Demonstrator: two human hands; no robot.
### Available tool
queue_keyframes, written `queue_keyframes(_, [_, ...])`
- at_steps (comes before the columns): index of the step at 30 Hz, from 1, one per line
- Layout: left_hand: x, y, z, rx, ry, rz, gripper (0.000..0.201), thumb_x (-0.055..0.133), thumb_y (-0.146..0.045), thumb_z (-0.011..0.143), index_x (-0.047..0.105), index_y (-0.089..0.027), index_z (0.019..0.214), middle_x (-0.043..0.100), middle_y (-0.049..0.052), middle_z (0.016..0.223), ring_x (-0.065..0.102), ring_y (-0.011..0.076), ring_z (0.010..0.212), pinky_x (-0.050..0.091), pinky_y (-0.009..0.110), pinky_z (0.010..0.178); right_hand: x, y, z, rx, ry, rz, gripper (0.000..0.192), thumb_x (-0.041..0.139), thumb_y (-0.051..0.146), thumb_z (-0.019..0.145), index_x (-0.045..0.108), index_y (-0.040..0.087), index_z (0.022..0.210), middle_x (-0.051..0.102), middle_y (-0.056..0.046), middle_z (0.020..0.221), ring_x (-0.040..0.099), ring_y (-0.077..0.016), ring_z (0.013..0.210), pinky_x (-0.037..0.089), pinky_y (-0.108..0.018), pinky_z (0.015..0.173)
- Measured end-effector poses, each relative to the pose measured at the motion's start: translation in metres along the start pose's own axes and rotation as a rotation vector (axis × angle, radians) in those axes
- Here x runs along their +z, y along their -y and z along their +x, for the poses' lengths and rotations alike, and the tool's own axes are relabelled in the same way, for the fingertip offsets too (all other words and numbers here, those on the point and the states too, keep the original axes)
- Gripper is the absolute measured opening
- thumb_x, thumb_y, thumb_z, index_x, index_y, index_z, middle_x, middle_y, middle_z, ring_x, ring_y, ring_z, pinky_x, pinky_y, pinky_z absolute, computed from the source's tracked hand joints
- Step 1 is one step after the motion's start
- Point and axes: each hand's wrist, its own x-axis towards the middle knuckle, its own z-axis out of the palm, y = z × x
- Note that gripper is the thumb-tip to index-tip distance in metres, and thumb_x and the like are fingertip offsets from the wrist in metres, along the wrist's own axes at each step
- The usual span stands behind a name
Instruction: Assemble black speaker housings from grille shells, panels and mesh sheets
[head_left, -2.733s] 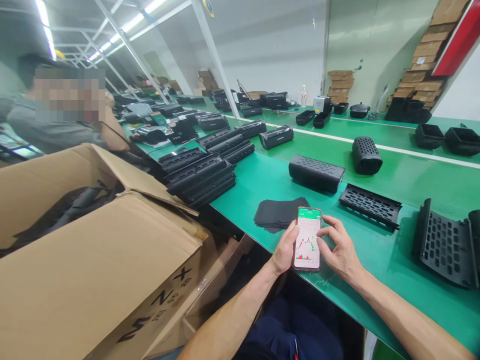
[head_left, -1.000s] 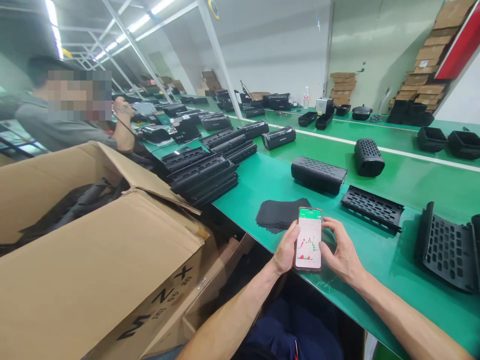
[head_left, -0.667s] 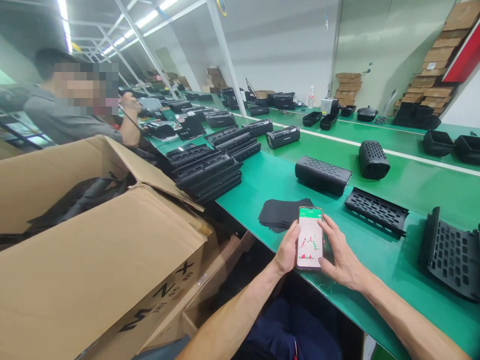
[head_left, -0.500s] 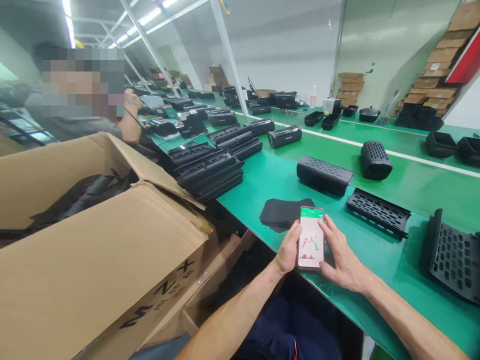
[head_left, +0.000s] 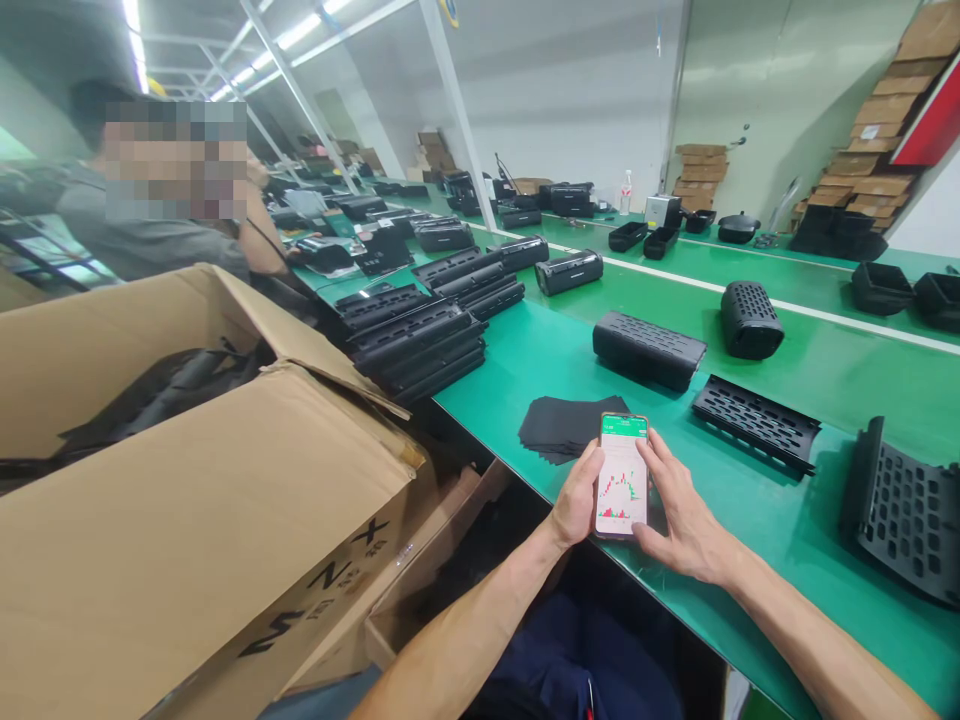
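Note:
My left hand (head_left: 579,500) is closed round the left edge of a smartphone (head_left: 621,475), with its thumb along the side. The lit screen has a green band at the top and a chart in red and green. At the phone's right side, the fingers of my right hand (head_left: 686,520) rest on the upper edge while the thumb touches the lower right corner of the screen. Just behind the phone, a stack of thin black sheets (head_left: 562,428) lies on the green tabletop (head_left: 517,350).
Left of me stands a large open cardboard box (head_left: 225,500) with black parts inside. Black perforated housings (head_left: 649,350) and perforated panels (head_left: 757,425) lie to the right. Stacked black parts (head_left: 420,345) sit behind the box. A person (head_left: 172,240) is at the far left.
My right thumb has shifted slightly left onto the lower corner of the screen. The person at the left has moved their head and raised arm a little. The phone stays in place.

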Motion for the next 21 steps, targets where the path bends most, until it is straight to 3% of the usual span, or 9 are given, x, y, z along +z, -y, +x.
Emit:
queue_keyframes(9, [0.0003,0.0003,0.0004,0.024,-0.014,0.025,0.053,0.065,-0.054,0.097,0.064,-0.015,0.132,0.075,0.015,0.127,0.074,0.0313,0.108,0.056,0.043,0.096,0.0021,-0.0016,-0.0008,-0.005,-0.014,-0.014,0.100,0.061,0.029,0.090,0.001,0.027,0.170,0.003,-0.016,0.177,0.011,-0.0413,0.163,0.035,-0.066,0.120])
queue_keyframes(21, [-0.0016,0.0014,0.0002,0.024,-0.031,0.045,0.051,0.065,-0.055,0.097,0.066,-0.016,0.129,0.076,0.012,0.122,0.073,0.0274,0.102,0.056,0.039,0.089,0.0023,-0.0010,-0.0008,0.006,-0.019,-0.016,0.100,0.062,0.027,0.089,0.002,0.028,0.170,0.003,-0.016,0.177,0.014,-0.0408,0.162,0.036,-0.065,0.120])
